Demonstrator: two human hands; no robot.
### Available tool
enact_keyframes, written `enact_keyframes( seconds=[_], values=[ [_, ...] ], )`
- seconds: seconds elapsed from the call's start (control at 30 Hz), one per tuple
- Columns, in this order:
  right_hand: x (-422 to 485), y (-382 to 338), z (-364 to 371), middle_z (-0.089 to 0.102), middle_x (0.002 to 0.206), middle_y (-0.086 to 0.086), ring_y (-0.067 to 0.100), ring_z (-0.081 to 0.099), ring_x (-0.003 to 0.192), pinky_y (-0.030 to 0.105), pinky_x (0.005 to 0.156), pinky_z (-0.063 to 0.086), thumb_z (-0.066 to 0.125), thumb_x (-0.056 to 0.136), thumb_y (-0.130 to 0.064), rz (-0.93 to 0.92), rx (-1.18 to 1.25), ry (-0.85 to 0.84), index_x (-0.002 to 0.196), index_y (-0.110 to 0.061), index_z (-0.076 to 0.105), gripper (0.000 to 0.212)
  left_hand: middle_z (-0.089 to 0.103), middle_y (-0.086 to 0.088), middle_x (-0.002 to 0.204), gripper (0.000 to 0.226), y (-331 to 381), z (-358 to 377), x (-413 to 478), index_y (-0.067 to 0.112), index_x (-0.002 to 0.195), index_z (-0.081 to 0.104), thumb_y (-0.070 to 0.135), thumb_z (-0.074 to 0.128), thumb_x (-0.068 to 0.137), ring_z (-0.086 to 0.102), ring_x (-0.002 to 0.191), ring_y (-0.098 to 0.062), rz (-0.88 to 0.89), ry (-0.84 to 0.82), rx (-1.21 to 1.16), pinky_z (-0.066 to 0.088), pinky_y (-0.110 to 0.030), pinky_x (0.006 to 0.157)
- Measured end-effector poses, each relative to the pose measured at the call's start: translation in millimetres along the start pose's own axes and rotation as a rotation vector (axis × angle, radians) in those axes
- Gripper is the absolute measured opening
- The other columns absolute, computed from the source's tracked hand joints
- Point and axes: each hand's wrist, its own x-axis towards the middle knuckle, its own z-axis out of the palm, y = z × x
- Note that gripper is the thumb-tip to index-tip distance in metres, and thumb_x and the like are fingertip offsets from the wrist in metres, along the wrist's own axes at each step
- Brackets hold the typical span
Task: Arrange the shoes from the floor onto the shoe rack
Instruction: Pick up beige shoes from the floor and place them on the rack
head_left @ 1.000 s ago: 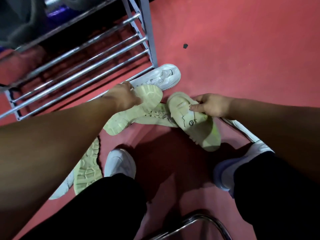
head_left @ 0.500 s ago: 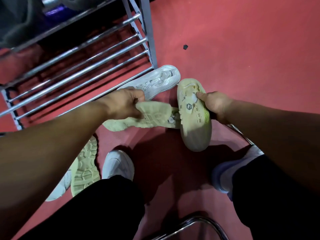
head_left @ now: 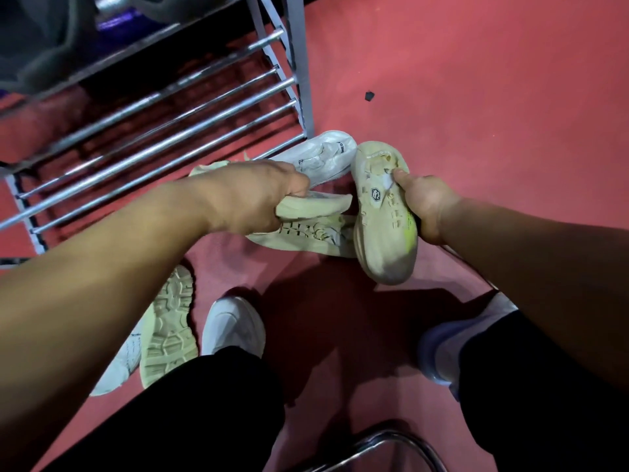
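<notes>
Left hand (head_left: pixel 269 195) gripped beige shoe (head_left: pixel 316 203) by edge, low, just before rack (head_left: pixel 155 139). Right hand (head_left: pixel 425 206) gripped second shoe (head_left: pixel 381 240), thumb at collar. Best: level both, toes one way, seat soles across bars; gaps could let heels slip. Red floor (head_left: pixel 476 131) held white shoe (head_left: pixel 326 155), upturned shoe (head_left: pixel 170 321); chair frame (head_left: pixel 391 437) near.

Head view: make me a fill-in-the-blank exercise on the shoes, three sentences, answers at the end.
1. The left hand grips a beige shoe; the badged shoe is in the ____ hand.
2. The white shoe lies on the ____ floor.
3. The loose shoe by the left foot lies ____ up.
Missing words: right, red, sole.
</notes>
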Motion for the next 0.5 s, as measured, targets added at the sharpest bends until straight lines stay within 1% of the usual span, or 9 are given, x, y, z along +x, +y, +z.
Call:
enact_keyframes(
  seconds=[0.1, 0.13, 0.2, 0.27, 0.33, 0.4, 0.43, 0.47, 0.5],
  values=[
    [0, -1, -1, 0.077, 0.094, 0.008, 0.028, 0.077, 0.082, 0.046, 0.081, 0.064, 0.06, 0.099, -0.049, 0.001, 0.044, 0.042, 0.105, -0.013, 0.066, 0.037, 0.052, 0.002, 0.1, 0.038, 1, 35, 9, 0.026, 0.107, 0.053, 0.006, 0.061, 0.076, 0.056, 0.1, -0.025, -0.006, 0.109, 0.27, 0.045, -0.036, 0.085],
    [0, -1, -2, 0.077, 0.093, 0.009, 0.028, 0.077, 0.08, 0.046, 0.078, 0.064, 0.059, 0.1, -0.047, 0.002, 0.061, 0.055, 0.104, -0.013, 0.065, 0.034, 0.054, -0.002, 0.104, 0.042, 2, 50, 9, 0.024, 0.115, 0.053, 0.005, 0.059, 0.078, 0.057, 0.103, -0.028, -0.013, 0.081, 0.34, 0.048, -0.041, 0.088],
    [-1, 0, -2, 0.075, 0.091, 0.009, 0.027, 0.076, 0.078, 0.045, 0.075, 0.064, 0.057, 0.103, -0.042, 0.002, 0.1, 0.075, 0.096, -0.014, 0.063, 0.029, 0.059, -0.006, 0.105, 0.042, 0, 78, 7, 0.02, 0.118, 0.052, 0.012, 0.064, 0.078, 0.061, 0.099, -0.029, 0.021, -0.009, 0.421, 0.049, -0.039, 0.081],
    [-2, -1, -2, 0.074, 0.087, 0.007, 0.027, 0.075, 0.08, 0.046, 0.077, 0.063, 0.055, 0.104, -0.039, 0.011, 0.13, 0.101, 0.091, -0.015, 0.062, 0.029, 0.063, -0.008, 0.105, 0.046, -3, 96, 0, 0.019, 0.115, 0.054, 0.026, 0.071, 0.073, 0.063, 0.098, -0.03, 0.041, -0.104, 0.458, 0.048, -0.035, 0.075],
    [-3, -2, -3, 0.073, 0.085, 0.006, 0.026, 0.074, 0.077, 0.045, 0.078, 0.063, 0.054, 0.105, -0.039, 0.009, 0.132, 0.119, 0.089, -0.015, 0.061, 0.029, 0.064, -0.006, 0.111, 0.046, -2, 105, -6, 0.021, 0.118, 0.053, 0.027, 0.068, 0.075, 0.064, 0.103, -0.03, -0.01, -0.231, 0.422, 0.049, -0.031, 0.074],
    [-3, -3, -4, 0.073, 0.087, 0.006, 0.027, 0.075, 0.08, 0.046, 0.08, 0.063, 0.054, 0.104, -0.041, 0.015, 0.117, 0.121, 0.089, -0.015, 0.061, 0.03, 0.064, -0.005, 0.117, 0.051, 0, 111, -7, 0.02, 0.124, 0.05, 0.027, 0.07, 0.079, 0.063, 0.105, -0.028, -0.076, -0.476, 0.319, 0.043, -0.028, 0.071],
    [-3, -2, -4, 0.074, 0.089, 0.007, 0.028, 0.075, 0.083, 0.047, 0.081, 0.063, 0.054, 0.104, -0.041, 0.017, 0.103, 0.118, 0.09, -0.015, 0.062, 0.031, 0.063, -0.004, 0.118, 0.055, 1, 113, -7, 0.02, 0.126, 0.049, 0.033, 0.074, 0.08, 0.063, 0.105, -0.027, -0.114, -0.599, 0.247, 0.042, -0.027, 0.073],
    [-3, -2, -4, 0.074, 0.091, 0.008, 0.029, 0.076, 0.086, 0.049, 0.082, 0.063, 0.054, 0.104, -0.042, 0.018, 0.089, 0.117, 0.092, -0.014, 0.062, 0.031, 0.064, -0.002, 0.115, 0.057, -1, 116, -7, 0.022, 0.124, 0.052, 0.043, 0.078, 0.078, 0.063, 0.103, -0.026, -0.155, -0.647, 0.158, 0.043, -0.027, 0.075],
    [-2, -1, -4, 0.075, 0.093, 0.008, 0.03, 0.076, 0.086, 0.049, 0.081, 0.063, 0.054, 0.104, -0.043, 0.02, 0.075, 0.116, 0.096, -0.013, 0.064, 0.032, 0.065, 0.002, 0.107, 0.055, -3, 117, -7, 0.024, 0.118, 0.057, 0.054, 0.077, 0.077, 0.064, 0.097, -0.023, -0.188, -0.603, 0.063, 0.045, -0.028, 0.076]
  ],
)
